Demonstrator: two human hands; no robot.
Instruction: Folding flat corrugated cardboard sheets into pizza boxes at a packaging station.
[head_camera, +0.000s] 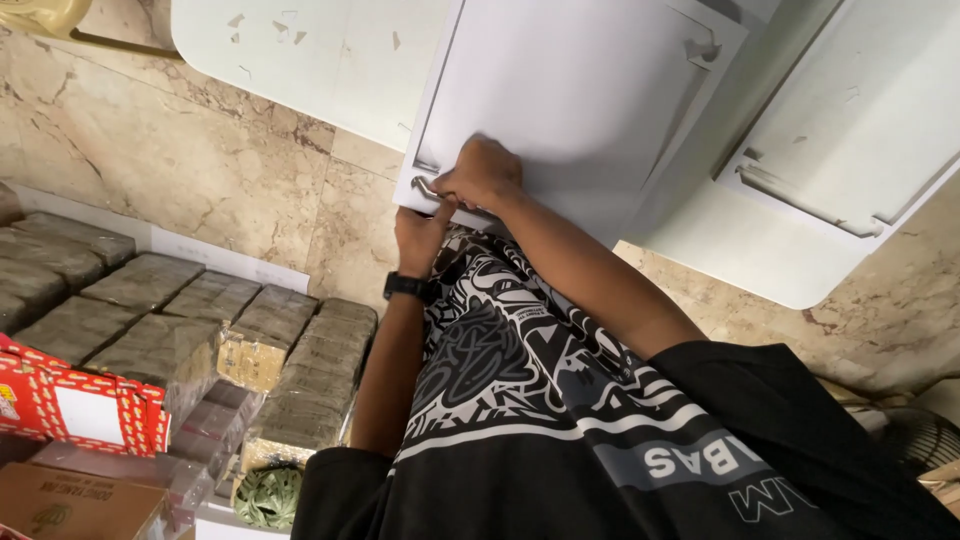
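Black cloth with grey and white patterns (520, 400) lies closest to us, draped over our lap. Past it, both our hands meet at the small silver metal handle (428, 187) on the corner of the flat white cabinet door (570, 100). Our right hand (482, 172) has its fingers closed around the handle. Our left hand (420, 235), with a black watch (407, 286), touches the door edge just below; we cannot tell its fingers. We think the handle job is not finished. Wrapped brown blocks (170, 320) crowd the left side, near our arm.
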